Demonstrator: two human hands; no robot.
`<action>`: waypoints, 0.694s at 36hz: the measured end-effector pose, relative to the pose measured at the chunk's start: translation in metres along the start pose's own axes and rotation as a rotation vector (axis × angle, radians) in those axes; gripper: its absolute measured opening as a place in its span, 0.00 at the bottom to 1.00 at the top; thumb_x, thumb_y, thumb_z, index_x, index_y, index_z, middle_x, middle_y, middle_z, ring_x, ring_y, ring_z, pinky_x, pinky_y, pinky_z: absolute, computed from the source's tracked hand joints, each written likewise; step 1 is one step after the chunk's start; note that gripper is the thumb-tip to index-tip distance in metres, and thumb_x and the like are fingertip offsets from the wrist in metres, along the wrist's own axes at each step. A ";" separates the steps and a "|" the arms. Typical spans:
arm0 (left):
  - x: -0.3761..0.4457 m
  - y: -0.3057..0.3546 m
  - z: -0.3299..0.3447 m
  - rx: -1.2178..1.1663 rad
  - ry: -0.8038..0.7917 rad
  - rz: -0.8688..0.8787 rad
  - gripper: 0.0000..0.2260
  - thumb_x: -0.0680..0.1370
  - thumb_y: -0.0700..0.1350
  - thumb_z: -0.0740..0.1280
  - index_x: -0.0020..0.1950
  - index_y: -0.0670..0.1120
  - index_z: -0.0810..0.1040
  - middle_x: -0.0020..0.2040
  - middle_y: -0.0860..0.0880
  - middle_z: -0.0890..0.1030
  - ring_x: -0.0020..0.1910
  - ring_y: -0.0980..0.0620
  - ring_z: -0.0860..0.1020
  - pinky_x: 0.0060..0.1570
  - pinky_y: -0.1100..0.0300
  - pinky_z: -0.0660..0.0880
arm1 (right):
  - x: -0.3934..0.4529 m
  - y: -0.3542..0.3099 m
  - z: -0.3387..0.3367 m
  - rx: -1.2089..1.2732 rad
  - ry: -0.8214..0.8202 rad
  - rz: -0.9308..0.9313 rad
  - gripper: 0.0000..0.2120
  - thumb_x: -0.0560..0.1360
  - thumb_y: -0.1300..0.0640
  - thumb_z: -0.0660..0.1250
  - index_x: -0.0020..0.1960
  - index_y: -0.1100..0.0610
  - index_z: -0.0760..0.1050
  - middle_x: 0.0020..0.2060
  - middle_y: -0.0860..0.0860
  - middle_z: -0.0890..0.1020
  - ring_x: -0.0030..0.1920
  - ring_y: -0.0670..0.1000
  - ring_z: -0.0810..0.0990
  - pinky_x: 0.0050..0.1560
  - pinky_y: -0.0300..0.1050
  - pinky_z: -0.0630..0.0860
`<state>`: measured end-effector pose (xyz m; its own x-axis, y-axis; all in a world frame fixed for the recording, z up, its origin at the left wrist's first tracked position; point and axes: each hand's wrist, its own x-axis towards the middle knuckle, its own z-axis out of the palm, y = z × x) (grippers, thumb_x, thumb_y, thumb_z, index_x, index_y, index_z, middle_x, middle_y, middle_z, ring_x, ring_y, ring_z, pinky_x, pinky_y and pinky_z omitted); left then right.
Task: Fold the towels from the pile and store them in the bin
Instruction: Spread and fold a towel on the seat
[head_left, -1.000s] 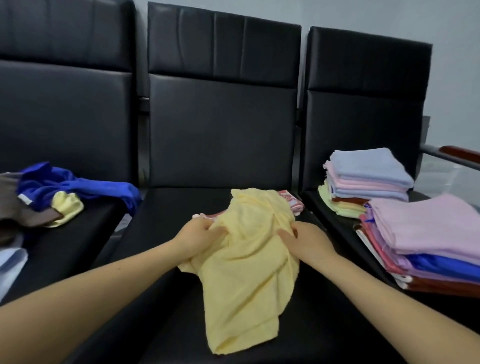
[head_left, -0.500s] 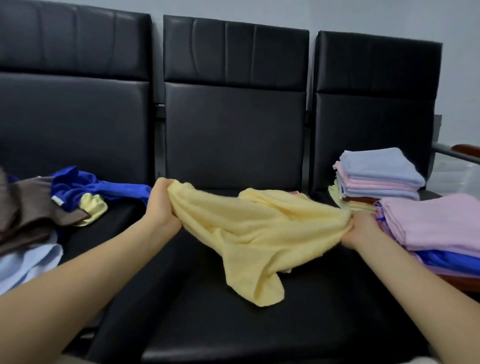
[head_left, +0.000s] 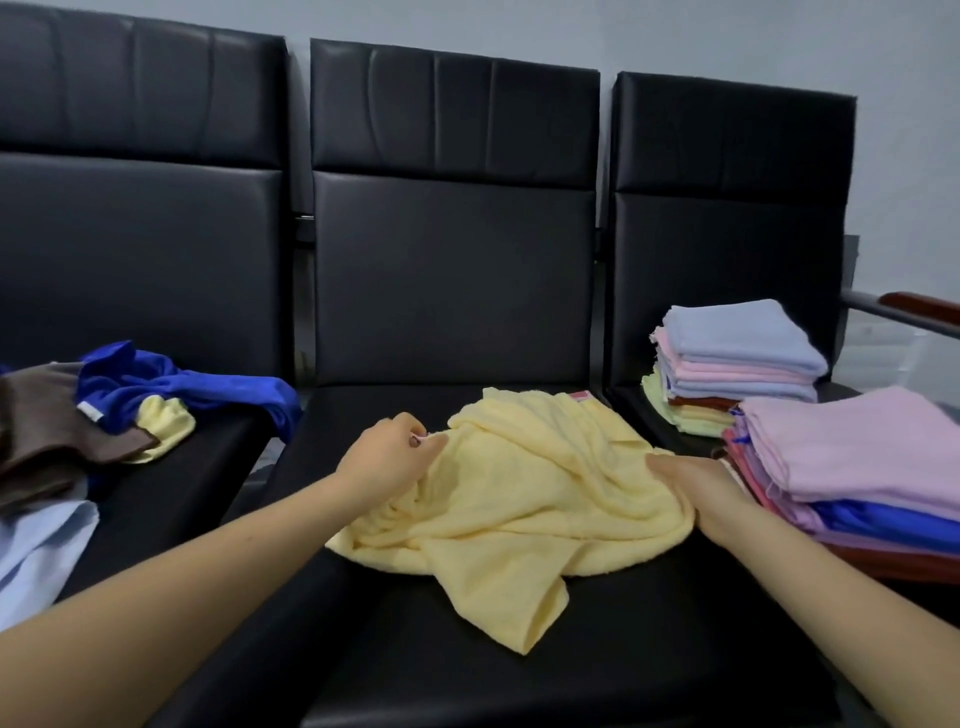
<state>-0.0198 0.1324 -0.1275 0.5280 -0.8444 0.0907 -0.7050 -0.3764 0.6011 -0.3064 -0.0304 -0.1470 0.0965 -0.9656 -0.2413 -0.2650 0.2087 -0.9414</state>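
Observation:
A pale yellow towel (head_left: 524, 499) lies crumpled on the middle black seat (head_left: 519, 675), one corner trailing toward me. My left hand (head_left: 387, 457) pinches its left edge. My right hand (head_left: 696, 488) grips the bunched right side of the towel. A loose pile of unfolded towels (head_left: 104, 405), blue, brown, yellow and light blue, sits on the left seat. Two stacks of folded towels rest on the right seat: a far stack (head_left: 737, 358) topped with light blue and a near stack (head_left: 862, 457) topped with pink.
Three black padded chairs stand in a row against a grey wall. A wooden armrest (head_left: 919, 306) juts out at the far right, with a clear plastic bin (head_left: 930, 364) dimly visible behind it. A small red and pink cloth (head_left: 582, 397) peeks out behind the yellow towel.
The towel was stretched wide between my hands half a second ago. My hands have since come closer together and lowered it, so it lies bunched on the middle seat.

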 end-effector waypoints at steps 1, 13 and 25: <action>0.005 0.003 0.004 -0.025 -0.020 -0.015 0.18 0.79 0.60 0.60 0.60 0.49 0.72 0.48 0.55 0.77 0.47 0.54 0.78 0.49 0.54 0.78 | 0.001 0.000 0.001 0.018 0.015 0.000 0.17 0.76 0.58 0.70 0.62 0.66 0.76 0.51 0.58 0.81 0.54 0.58 0.79 0.59 0.50 0.75; 0.033 0.018 -0.003 -0.663 0.154 -0.087 0.15 0.80 0.51 0.63 0.36 0.45 0.72 0.34 0.48 0.70 0.33 0.51 0.69 0.33 0.59 0.66 | 0.006 -0.021 0.023 0.197 -0.061 0.010 0.18 0.79 0.61 0.66 0.66 0.66 0.73 0.55 0.60 0.81 0.56 0.60 0.79 0.64 0.53 0.73; 0.006 -0.031 -0.061 -0.414 0.077 -0.196 0.21 0.75 0.64 0.64 0.49 0.48 0.84 0.52 0.50 0.82 0.54 0.49 0.78 0.59 0.52 0.74 | -0.009 -0.047 0.020 0.868 -0.204 0.013 0.11 0.81 0.63 0.53 0.42 0.56 0.69 0.35 0.54 0.79 0.38 0.50 0.78 0.37 0.41 0.76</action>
<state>0.0346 0.1625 -0.0972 0.6769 -0.7360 -0.0073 -0.3481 -0.3288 0.8779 -0.2759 -0.0283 -0.1048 0.2892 -0.9333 -0.2128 0.5450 0.3433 -0.7649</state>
